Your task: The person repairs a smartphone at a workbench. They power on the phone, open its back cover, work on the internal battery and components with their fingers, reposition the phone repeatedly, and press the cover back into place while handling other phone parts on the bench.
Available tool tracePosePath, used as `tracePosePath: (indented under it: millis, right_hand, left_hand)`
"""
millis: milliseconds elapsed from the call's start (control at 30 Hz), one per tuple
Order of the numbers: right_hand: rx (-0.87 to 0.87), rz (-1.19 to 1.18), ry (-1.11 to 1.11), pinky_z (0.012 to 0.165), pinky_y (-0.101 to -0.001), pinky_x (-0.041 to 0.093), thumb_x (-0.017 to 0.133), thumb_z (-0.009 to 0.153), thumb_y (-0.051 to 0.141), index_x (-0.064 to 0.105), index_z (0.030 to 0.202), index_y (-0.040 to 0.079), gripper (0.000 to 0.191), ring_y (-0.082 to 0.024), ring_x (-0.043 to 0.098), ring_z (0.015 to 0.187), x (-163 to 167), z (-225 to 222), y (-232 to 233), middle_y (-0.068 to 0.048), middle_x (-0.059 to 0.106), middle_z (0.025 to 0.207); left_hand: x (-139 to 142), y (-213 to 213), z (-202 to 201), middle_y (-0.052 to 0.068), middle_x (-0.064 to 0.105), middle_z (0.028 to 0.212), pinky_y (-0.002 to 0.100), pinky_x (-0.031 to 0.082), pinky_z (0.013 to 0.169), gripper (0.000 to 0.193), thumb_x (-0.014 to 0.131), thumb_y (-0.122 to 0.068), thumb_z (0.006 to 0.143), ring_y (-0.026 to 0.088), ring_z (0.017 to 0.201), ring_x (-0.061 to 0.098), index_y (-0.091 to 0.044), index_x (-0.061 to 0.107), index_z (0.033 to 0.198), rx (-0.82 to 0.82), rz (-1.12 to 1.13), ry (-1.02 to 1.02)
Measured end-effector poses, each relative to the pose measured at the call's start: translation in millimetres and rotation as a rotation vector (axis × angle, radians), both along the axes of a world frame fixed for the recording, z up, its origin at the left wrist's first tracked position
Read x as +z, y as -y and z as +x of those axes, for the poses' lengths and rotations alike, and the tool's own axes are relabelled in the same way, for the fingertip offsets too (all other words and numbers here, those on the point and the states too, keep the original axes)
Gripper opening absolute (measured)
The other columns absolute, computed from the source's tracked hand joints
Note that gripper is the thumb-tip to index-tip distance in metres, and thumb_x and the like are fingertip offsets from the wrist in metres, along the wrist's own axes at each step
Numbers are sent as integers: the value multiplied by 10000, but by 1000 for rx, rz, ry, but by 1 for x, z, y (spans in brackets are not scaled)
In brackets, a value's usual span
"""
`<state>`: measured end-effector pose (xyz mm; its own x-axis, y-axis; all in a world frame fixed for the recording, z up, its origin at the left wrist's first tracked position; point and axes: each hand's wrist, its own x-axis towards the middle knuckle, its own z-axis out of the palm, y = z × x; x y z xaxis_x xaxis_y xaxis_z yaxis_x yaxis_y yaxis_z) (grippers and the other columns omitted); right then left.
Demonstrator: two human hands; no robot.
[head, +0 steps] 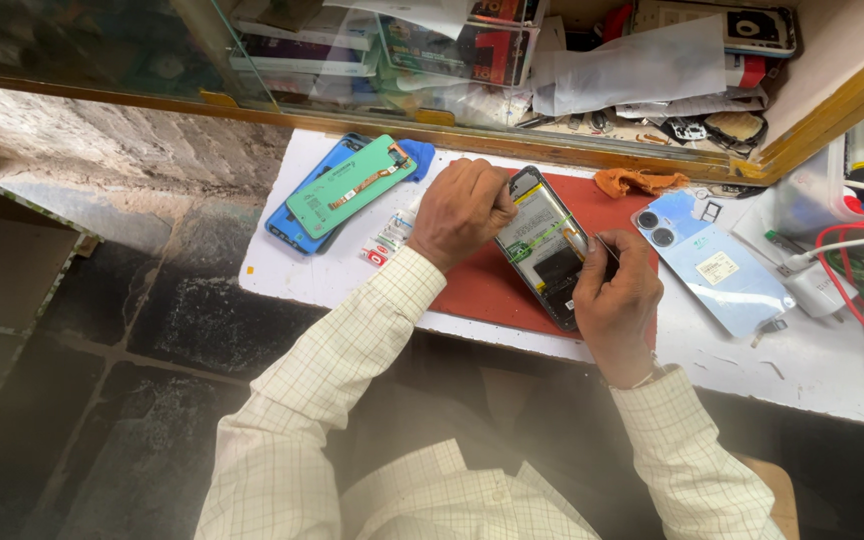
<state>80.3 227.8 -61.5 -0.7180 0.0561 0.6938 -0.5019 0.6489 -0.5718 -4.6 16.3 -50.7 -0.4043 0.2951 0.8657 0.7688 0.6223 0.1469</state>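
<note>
An opened phone (544, 243) lies back side up on a red mat (487, 285), its inner parts and a green strip showing. My left hand (462, 210) grips the phone's upper left edge. My right hand (617, 295) rests over its lower right side and holds a thin metal tool (607, 247) whose tip points into the phone's inside.
A green phone panel (350, 186) lies on a blue phone case (297, 222) at the left of the white worktop (292, 275). A pale blue back cover (709, 262) lies right of the mat. Red and white cables (857, 270) sit at far right, an orange cloth (635, 181) behind, cluttered shelves beyond.
</note>
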Motion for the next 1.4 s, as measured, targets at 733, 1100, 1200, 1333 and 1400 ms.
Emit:
tracePosePath:
  millis: [733,1100,1200,1333,1400]
  right_hand:
    - [25,-27,5,622,-345,530,623,1074,24,549,1131,-35,110,-231,673,694,-7,2,-13,-154,660,852]
    - [4,2,-11,641,-371,530,627,1076,25,544,1131,-34,115,-262,680,735,-9,-1,-24,-166,665,888]
    - [5,-15,-18,643,-370,533,627,1075,23,546,1127,-31,110,-266,679,741,-10,-2,-24,-173,667,911]
    - [2,-16,-17,642,-371,531,633,1073,20,549,1129,-32,113,-268,678,738,-11,-3,-27,-174,670,909]
    - [-4,-10,-15,636,-374,527,635,1071,18,551,1128,-33,113,-270,674,730,-11,-3,-29,-176,667,902]
  left_hand:
    - [-20,-11,-13,122,465,897,419,480,735,233,608,23,854,316,818,528,-38,412,963,-123,117,172]
    - [-16,-21,-9,121,453,874,423,464,700,151,590,14,912,302,779,524,-26,447,945,-46,183,144]
    - [-8,-21,-3,124,486,840,418,453,656,188,633,-76,1002,287,723,528,-15,500,884,40,247,272]
    - [4,-23,4,107,649,920,333,538,670,199,678,-173,1010,230,772,653,7,624,944,-139,343,505]
    - [9,-24,6,105,720,945,299,572,684,176,674,-168,992,209,777,705,4,690,1027,-206,351,609]
